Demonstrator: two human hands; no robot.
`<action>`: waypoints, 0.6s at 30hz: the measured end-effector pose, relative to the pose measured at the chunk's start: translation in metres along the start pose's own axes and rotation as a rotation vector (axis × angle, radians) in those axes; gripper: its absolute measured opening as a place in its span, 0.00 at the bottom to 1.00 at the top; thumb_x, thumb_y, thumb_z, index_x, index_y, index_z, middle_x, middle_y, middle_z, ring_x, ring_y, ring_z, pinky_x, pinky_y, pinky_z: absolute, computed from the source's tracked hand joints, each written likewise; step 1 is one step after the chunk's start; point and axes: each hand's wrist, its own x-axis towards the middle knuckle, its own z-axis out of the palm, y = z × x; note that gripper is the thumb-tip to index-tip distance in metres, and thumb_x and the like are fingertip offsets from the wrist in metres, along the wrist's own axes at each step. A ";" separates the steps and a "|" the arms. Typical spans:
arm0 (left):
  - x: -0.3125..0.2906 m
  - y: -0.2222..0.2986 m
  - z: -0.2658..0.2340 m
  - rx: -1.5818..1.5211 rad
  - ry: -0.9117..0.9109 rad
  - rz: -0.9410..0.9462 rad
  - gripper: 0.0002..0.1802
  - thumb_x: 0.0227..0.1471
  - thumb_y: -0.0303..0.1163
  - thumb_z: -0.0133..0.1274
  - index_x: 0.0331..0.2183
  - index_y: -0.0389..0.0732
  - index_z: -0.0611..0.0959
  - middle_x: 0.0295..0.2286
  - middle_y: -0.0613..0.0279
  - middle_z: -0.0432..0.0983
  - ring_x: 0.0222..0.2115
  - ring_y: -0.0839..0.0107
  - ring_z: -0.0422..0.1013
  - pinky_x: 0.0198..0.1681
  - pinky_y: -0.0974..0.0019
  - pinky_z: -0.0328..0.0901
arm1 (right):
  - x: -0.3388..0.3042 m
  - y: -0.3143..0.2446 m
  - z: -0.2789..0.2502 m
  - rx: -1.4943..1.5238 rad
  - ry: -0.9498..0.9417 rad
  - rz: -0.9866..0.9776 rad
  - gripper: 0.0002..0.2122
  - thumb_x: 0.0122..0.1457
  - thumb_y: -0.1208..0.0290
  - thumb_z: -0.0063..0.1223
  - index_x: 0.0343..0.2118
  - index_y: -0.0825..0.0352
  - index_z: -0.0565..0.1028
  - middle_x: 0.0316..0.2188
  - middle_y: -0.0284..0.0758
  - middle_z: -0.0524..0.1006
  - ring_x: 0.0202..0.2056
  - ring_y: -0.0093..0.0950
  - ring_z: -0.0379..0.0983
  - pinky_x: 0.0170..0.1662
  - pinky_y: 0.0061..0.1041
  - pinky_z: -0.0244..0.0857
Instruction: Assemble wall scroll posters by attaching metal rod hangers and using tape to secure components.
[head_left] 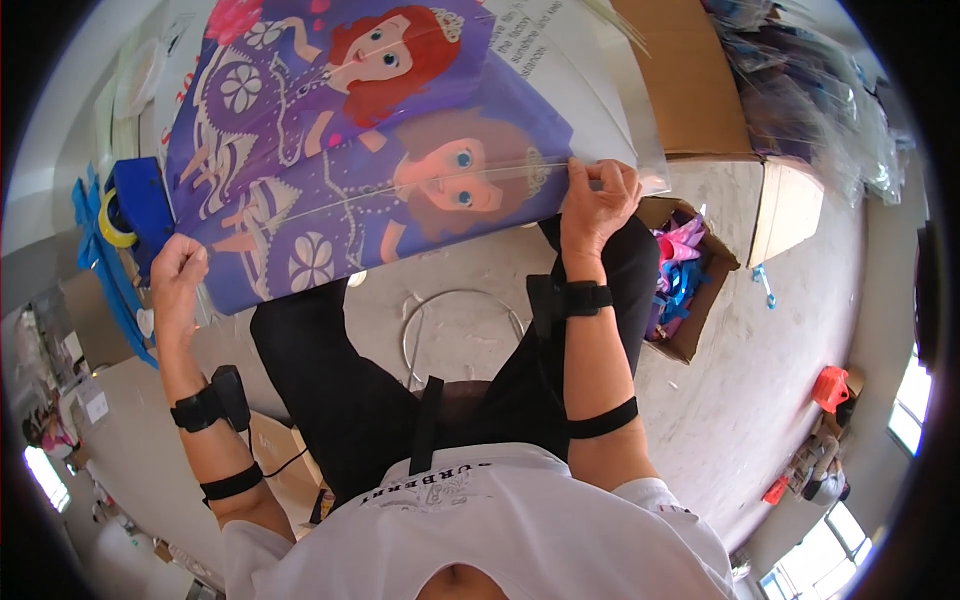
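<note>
A glossy purple sheet [365, 215] printed with a cartoon princess in a tiara is spread between my hands, its near edge hanging over my knees. A thin pale line runs across it from one hand toward the other; whether it is a rod, a thread or a crease I cannot tell. My left hand [178, 280] pinches the sheet's left corner. At the right end, my right hand [598, 205] has its thumb and fingers closed on the edge by the tiara. A second purple sheet [300, 80] with a similar print lies just beyond.
Left of the sheets stand a blue tape dispenser [146, 195] with yellow tape and some blue strips [100, 260]. On the right, an open cardboard box [722, 262] holds pink and blue pieces. Behind it are brown cardboard [690, 85] and clear plastic bags [835, 120]. Thin pale sticks [615, 22] lie at the far edge.
</note>
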 end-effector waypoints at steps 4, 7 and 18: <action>-0.005 0.009 0.000 0.134 0.035 0.129 0.06 0.46 0.25 0.53 0.22 0.38 0.73 0.18 0.71 0.63 0.21 0.80 0.60 0.25 0.74 0.57 | 0.005 0.016 0.005 0.051 0.039 -0.174 0.10 0.34 0.78 0.59 0.11 0.63 0.66 0.17 0.32 0.69 0.22 0.32 0.64 0.27 0.30 0.57; -0.003 0.006 0.010 0.088 0.068 0.060 0.05 0.43 0.25 0.57 0.24 0.37 0.76 0.19 0.68 0.69 0.21 0.80 0.63 0.25 0.74 0.59 | 0.006 0.014 -0.001 0.088 -0.017 -0.070 0.11 0.36 0.79 0.62 0.11 0.65 0.67 0.18 0.32 0.70 0.24 0.31 0.65 0.29 0.31 0.59; 0.017 -0.022 0.040 0.158 0.072 -0.030 0.07 0.38 0.27 0.60 0.24 0.33 0.81 0.17 0.59 0.73 0.20 0.74 0.68 0.26 0.69 0.62 | 0.005 0.014 -0.003 -0.029 -0.070 -0.052 0.09 0.41 0.72 0.62 0.14 0.64 0.72 0.24 0.31 0.73 0.31 0.31 0.67 0.37 0.34 0.60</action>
